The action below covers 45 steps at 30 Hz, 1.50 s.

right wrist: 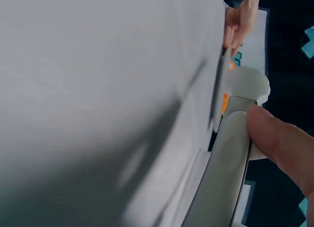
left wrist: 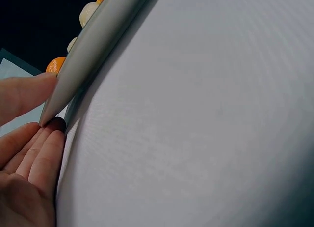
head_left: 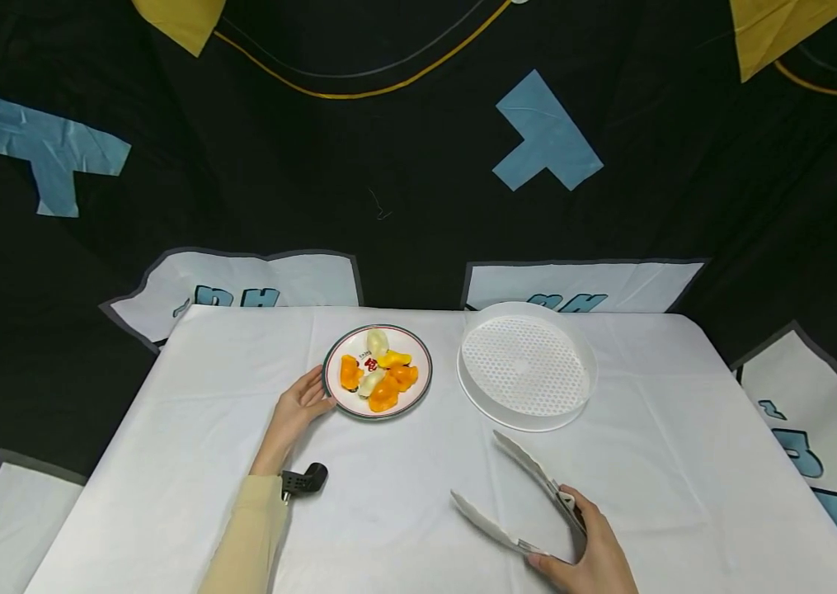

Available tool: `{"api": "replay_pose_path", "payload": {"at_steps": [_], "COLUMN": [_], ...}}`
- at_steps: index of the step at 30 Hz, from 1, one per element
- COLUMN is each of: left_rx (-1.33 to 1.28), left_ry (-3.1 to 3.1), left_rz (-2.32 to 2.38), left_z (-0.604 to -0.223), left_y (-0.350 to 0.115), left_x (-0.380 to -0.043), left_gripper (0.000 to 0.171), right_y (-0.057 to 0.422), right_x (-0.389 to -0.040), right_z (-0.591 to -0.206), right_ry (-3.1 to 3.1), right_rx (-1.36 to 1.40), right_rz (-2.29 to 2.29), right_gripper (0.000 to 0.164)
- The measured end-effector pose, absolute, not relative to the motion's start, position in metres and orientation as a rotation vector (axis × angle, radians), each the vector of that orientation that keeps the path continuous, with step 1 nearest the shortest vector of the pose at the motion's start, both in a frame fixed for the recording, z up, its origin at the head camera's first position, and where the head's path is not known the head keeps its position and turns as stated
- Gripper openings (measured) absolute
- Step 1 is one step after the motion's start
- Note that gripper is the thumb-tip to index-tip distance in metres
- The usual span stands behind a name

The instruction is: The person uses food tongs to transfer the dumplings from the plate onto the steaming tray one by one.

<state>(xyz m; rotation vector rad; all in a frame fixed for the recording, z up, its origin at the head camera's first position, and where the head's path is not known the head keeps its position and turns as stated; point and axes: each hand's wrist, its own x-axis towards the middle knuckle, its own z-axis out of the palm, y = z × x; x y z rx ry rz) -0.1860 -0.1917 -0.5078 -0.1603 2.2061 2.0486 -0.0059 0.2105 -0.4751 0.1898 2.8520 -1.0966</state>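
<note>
My left hand (head_left: 301, 404) grips the near-left rim of a round white plate (head_left: 347, 342) with a dark edge. In the left wrist view the thumb (left wrist: 29, 97) lies on the rim and the other fingers are under it. Several orange and yellow pieces (head_left: 383, 394) and pale cream pieces (head_left: 377, 342) lie on the plate. My right hand (head_left: 596, 553) holds a pair of tongs (head_left: 525, 462) between thumb and fingers. The tongs' arms are spread wide, with nothing between their tips, which point toward the far side of the table.
Right of the plate stands a round white basket (head_left: 525, 367) with a perforated base, on a white round dish (head_left: 485, 410). A white cloth (head_left: 388, 495) covers the table. Black curtain (head_left: 388, 190) with blue tape (head_left: 547, 132) hangs beyond its far edge.
</note>
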Motion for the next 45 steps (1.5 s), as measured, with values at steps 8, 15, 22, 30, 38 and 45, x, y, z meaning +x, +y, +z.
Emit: {"api": "replay_pose_path", "payload": {"at_steps": [8,15,22,30,38,45], "left_rx": [-0.149,-0.156,-0.175,-0.165,-0.181,-0.174], "left_ry": [2.215,2.218,2.215,2.217,2.222,2.211], "left_rz": [2.038,2.046,2.046,2.04,2.039,2.055], "left_z": [-0.507,-0.506,-0.506,-0.506,-0.506,-0.508], "left_y": [-0.192,-0.192,-0.192,-0.192,-0.192,-0.192], "left_x": [-0.183,-0.185,-0.186,-0.185,-0.186,-0.185], "left_gripper": [0.071,0.071,0.071,0.071,0.071,0.071], "right_y": [0.197,0.187,0.174,0.159,0.144,0.135], "right_x": [-0.022,-0.044,-0.068,-0.092,-0.108,-0.119], "right_z": [-0.463,-0.451,-0.44,-0.437,-0.442,-0.445], "right_ry": [2.946,3.001,3.03,3.022,3.001,3.038], "right_rx": [0.039,-0.089,-0.23,-0.307,-0.321,-0.364], "right_rz": [-1.216,-1.244,-1.265,-1.237,-1.204,-1.162], "right_gripper": [0.092,0.088,0.086,0.087,0.082,0.076]}}
